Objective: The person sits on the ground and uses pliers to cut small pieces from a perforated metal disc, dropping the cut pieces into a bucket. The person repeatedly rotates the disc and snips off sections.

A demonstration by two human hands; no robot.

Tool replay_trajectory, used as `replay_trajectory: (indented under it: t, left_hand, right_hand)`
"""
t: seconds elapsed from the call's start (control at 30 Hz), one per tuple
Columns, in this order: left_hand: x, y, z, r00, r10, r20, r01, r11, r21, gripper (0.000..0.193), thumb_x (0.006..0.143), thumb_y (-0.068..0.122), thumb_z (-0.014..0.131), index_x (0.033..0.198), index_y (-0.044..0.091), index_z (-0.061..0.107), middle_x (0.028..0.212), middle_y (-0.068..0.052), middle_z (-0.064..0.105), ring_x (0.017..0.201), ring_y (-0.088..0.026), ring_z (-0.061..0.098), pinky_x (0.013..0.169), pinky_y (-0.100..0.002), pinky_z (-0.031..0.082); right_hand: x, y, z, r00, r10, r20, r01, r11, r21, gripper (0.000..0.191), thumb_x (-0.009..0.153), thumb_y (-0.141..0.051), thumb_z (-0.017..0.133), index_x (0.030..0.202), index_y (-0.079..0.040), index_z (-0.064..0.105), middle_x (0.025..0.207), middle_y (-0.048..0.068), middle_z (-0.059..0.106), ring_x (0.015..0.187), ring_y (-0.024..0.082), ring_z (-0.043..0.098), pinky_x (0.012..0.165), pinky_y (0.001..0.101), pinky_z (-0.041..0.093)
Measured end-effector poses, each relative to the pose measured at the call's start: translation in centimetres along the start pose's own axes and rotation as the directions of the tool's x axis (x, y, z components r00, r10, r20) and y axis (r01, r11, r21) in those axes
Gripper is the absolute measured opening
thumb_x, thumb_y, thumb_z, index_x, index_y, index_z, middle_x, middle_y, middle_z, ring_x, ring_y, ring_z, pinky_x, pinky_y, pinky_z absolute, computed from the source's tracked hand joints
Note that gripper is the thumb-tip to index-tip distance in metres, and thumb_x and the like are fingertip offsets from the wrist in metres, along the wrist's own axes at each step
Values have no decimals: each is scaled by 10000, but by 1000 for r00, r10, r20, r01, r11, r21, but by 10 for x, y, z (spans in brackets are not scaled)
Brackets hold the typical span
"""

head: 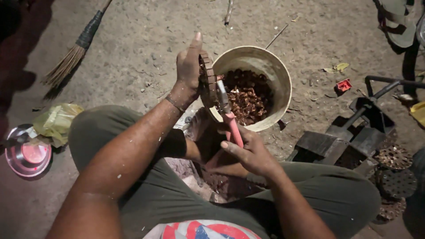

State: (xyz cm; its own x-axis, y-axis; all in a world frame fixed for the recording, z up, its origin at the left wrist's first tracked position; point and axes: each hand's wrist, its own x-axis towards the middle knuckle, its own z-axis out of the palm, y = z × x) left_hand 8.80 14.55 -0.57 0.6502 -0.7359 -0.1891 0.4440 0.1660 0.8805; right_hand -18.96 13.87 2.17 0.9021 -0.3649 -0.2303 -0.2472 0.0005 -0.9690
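The left hand (188, 66) stands upright with its fingers extended and pressed flat against one face of a round, toothed disc (207, 79) held on edge, the thumb side hidden behind it, so the disc is clasped rather than pinched. The right hand (250, 152) is curled tight around the pink handle of a screwdriver (230, 117), whose metal shaft points toward 12 o'clock and meets the disc's rim. Directly behind the disc, at 1 o'clock from it, sits a cream bucket (283, 77) filled with brownish scraps, its near rim partly blocked by the disc and tool. Both forearms cross over bent knees in olive trousers (336, 190), which hide the ground below the hands. At 3 o'clock lies dark metal framing (354, 128) beside perforated rusty discs (396, 170), with a small red object (344, 84) just above. At 10 o'clock a broom (73, 55) rests on the dirt; at 9 o'clock lie a yellow plastic bag (57, 121) and a shiny metal plate (27, 155).
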Motion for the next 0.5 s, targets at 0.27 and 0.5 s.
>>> replay_trajectory:
  t: [0.27,0.5]
  left_hand:
    - [-8,-6,12,1000,-16,-8,17,998,67,592,1038,515,500,577,145,481,507,23,455,403,-112,447,420,-323,462]
    - [-8,-1,12,998,33,52,-42,985,170,569,1037,528,501,670,98,569,544,-1,505,441,-103,472,416,-265,392]
  right_hand:
    - [-4,6,-7,982,179,61,-187,966,178,579,919,-188,743,1435,-1,559,1131,70,686,979,156,575,873,341,459]
    - [0,1,-17,975,-15,221,-76,914,399,598,919,-187,724,1457,19,565,1251,76,698,1105,130,654,1005,330,528]
